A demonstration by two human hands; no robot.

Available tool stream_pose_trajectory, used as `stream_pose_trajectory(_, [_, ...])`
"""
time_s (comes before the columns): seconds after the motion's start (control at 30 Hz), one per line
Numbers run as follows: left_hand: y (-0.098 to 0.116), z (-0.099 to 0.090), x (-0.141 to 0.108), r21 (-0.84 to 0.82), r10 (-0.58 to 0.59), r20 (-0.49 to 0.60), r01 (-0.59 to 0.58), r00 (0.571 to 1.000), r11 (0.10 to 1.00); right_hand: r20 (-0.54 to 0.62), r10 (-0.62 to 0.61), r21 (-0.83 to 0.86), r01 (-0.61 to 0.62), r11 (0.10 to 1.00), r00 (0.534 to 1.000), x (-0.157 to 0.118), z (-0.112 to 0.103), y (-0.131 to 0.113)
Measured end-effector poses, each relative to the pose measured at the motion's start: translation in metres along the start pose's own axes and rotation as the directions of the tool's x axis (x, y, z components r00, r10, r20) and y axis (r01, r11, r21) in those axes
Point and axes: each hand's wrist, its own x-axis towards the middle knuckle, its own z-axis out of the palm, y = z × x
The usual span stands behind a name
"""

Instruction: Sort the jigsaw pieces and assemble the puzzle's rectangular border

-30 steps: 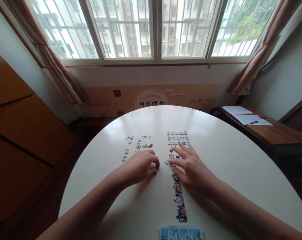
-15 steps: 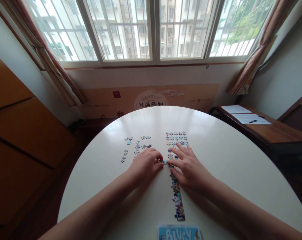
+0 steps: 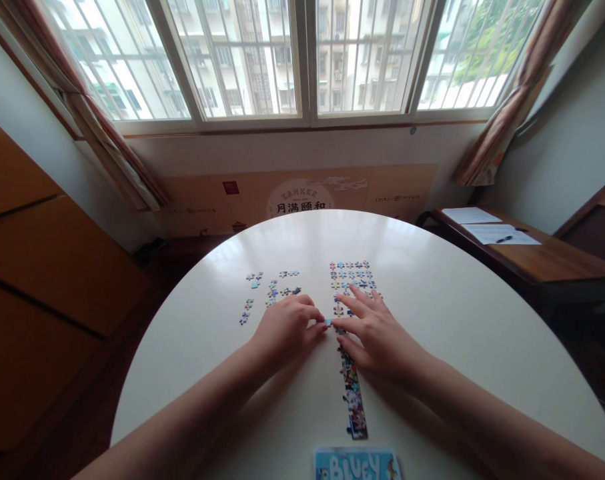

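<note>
My left hand (image 3: 287, 327) is closed, thumb and index finger pinching a small light-blue jigsaw piece (image 3: 328, 323) at the top end of a joined puzzle strip (image 3: 353, 397). Opposite it, my right hand (image 3: 369, 328) is spread open, palm down, with its index fingertip beside the piece and its thumb on the strip's upper part. Beyond the right fingers lie loose jigsaw pieces in rows (image 3: 351, 274), partly hidden by that hand. More loose pieces (image 3: 273, 290) lie behind and left of my left hand, some covered by it.
A blue box with "BLUEY" lettering (image 3: 357, 463) sits at the near edge of view on the round white table (image 3: 182, 373). At the right, a wooden desk (image 3: 557, 257) holds papers (image 3: 499, 234) and pens. A printed cardboard panel (image 3: 197, 197) stands below the window.
The view has shifted slightly. Both hands keep nearly the same places, with the left fingertips still at the light-blue piece and the right hand still spread beside it.
</note>
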Motion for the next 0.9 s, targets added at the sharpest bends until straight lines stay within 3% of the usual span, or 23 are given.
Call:
stream_pose_trajectory(0.37, [-0.001, 0.003, 0.000, 0.013, 0.022, -0.058, -0.022, 0.998, 1.000, 0.026, 0.022, 0.001, -0.022, 1.000, 0.999, 0.000, -0.001, -0.001])
stream_pose_trajectory(0.57, [-0.012, -0.008, -0.001, -0.021, -0.016, -0.162, 0.013, 0.987, 1.000, 0.009, 0.007, -0.033, -0.006, 0.999, 1.000, -0.002, 0.002, -0.002])
stream_pose_trajectory(0.9, [-0.005, -0.007, -0.003, -0.044, 0.100, -0.015, -0.101, 0.995, 0.994, -0.121, -0.038, -0.075, 0.029, 0.997, 0.992, -0.008, -0.014, 0.001])
